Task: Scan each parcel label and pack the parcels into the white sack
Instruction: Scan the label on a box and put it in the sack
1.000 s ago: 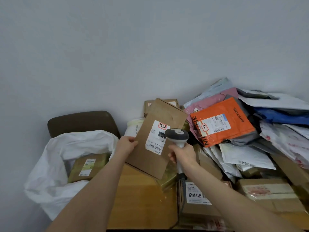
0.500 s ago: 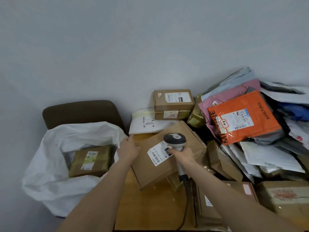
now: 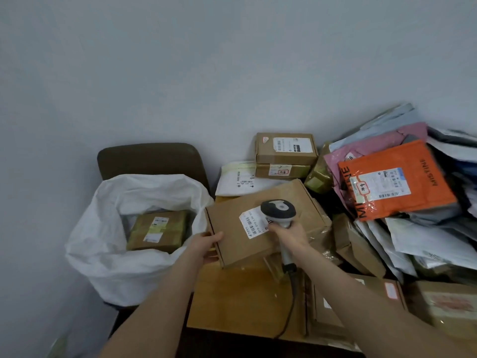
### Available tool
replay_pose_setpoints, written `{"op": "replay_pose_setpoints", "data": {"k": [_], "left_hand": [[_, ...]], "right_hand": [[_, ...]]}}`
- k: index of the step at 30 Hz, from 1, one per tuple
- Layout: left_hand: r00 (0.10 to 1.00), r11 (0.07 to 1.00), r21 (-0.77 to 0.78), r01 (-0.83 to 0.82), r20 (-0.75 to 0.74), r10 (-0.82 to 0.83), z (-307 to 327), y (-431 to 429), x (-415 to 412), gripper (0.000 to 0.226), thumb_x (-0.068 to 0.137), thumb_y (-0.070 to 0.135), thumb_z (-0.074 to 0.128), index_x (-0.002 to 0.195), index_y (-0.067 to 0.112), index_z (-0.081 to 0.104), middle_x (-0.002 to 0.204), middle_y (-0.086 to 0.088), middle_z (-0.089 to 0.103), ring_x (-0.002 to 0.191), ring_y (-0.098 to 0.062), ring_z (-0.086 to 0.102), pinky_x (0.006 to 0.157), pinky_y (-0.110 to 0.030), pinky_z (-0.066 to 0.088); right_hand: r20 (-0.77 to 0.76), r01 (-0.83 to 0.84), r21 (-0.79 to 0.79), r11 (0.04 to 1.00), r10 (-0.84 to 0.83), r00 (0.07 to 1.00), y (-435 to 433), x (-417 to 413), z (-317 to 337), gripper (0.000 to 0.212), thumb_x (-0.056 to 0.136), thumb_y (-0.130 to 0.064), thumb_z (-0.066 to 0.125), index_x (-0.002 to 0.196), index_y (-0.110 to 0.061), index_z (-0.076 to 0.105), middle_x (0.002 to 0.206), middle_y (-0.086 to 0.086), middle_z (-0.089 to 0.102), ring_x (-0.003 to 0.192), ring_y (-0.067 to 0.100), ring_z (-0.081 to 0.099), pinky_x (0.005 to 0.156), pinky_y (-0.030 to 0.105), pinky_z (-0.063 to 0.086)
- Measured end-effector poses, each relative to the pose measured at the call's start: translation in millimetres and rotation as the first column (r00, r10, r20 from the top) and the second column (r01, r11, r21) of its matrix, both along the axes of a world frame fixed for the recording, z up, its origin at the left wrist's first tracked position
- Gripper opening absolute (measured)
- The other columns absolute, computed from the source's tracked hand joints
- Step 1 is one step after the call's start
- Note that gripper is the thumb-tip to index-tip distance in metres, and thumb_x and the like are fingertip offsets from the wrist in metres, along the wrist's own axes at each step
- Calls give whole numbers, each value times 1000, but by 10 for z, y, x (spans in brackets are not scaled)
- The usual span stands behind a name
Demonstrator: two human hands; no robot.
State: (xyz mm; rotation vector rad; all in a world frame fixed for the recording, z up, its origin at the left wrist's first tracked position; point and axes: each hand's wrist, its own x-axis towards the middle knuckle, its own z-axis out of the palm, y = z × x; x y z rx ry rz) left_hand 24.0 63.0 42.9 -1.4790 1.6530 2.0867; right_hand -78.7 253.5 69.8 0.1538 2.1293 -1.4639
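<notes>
Fingers of left hand (image 3: 207, 245) grip the flat brown box (image 3: 232, 218); right hand (image 3: 289, 235) clasps scanner (image 3: 278, 209) over its white label (image 3: 251, 224).

The flat cardboard parcel (image 3: 232, 215), held up on edge a second ago, now lies tipped almost flat above the desk (image 3: 240, 301), label (image 3: 251, 224) upward. The left grip (image 3: 206, 245) has slid to its near left corner, and the scanner (image 3: 278, 210) head now covers part of the label.

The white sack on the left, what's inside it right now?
One tape-wrapped brown cardboard parcel with a label facing up. Whatever lies beneath it is hidden by the white sack's folds.
</notes>
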Motion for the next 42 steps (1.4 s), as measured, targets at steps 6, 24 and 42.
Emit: {"op": "replay_pose_setpoints", "data": {"k": [6,24,42], "left_hand": [[979,958,-233,-169,-155,134,417,-311,293,47,90,19,65,133,7,49,110,-14,63,95,-32,62,75,-41,54],[953,603,-787,-131,67,294,660,-2570,1367,55,92,37,56,143,20,42,133,-10,57,116,-32,56,100,-48,44],[879,572,-686,450,453,-148,-1245,-4114,345,67,94,20,51,150,15,15,142,-17,37,123,-33,45,101,-46,41]], "right_hand": [[-21,-25,-175,984,22,1000,-143,192,228,17,86,-21,69,80,-5,66,74,13,73,64,23,69,68,38,58],[82,-144,-197,970,163,983,-2227,588,138,18,87,-22,70,82,-7,62,64,10,70,52,18,65,50,26,52],[251,-22,26,999,15,968,-4093,395,-1268,23,85,-26,71,95,-6,66,75,9,72,65,23,70,68,36,60]]}}
